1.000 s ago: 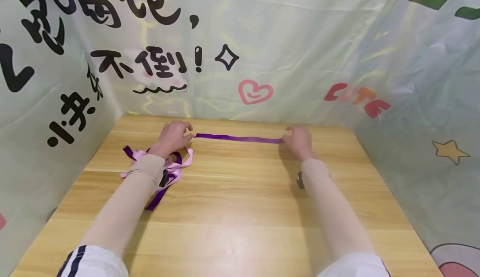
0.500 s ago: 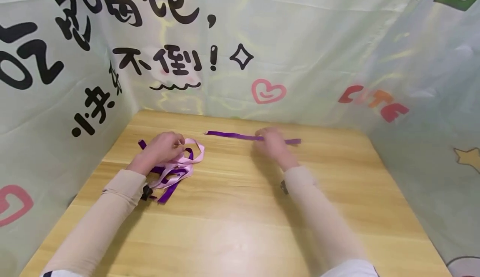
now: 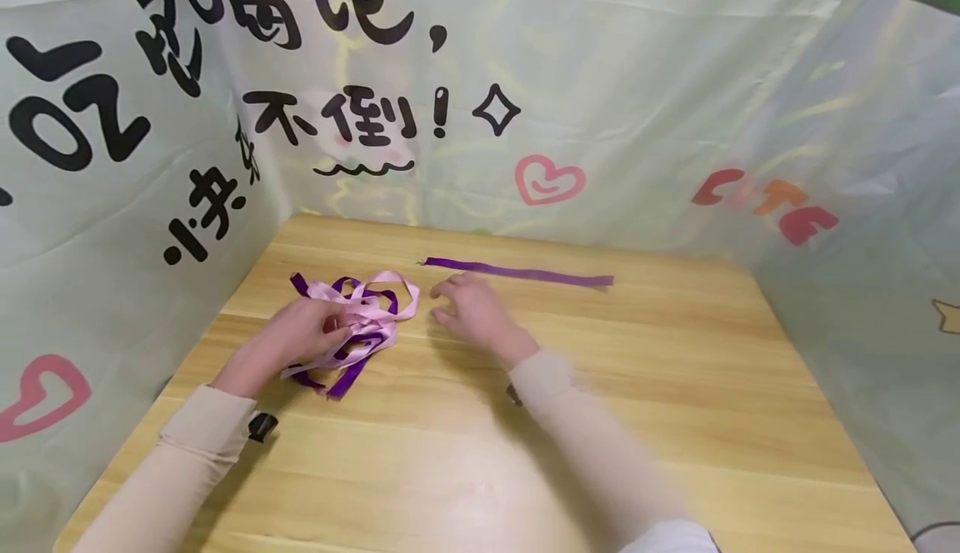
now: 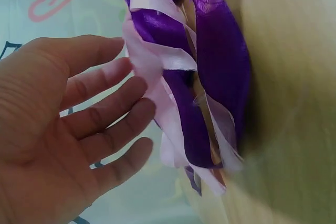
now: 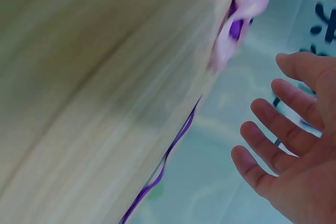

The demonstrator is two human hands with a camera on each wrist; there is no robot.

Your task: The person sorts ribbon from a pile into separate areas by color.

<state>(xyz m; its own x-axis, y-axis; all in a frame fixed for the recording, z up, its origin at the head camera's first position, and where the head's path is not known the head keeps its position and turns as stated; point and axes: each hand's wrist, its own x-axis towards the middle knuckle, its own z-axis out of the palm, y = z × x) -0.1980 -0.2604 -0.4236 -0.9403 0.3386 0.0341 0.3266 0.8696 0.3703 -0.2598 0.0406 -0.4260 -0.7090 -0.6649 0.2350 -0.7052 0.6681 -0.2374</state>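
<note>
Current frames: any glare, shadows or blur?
Head: glare on the wooden tabletop at bottom centre, shadow beside the slightly blurred right sleeve. Left wrist: dim, pink-and-purple ribbon pile fairly sharp. Right wrist: wooden tabletop streaked by blur, right hand crisper.

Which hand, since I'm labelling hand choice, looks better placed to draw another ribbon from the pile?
Probably the left hand: it is at the edge of the ribbon pile. The right hand, also open, has a visible gap between it and the pile.
</note>
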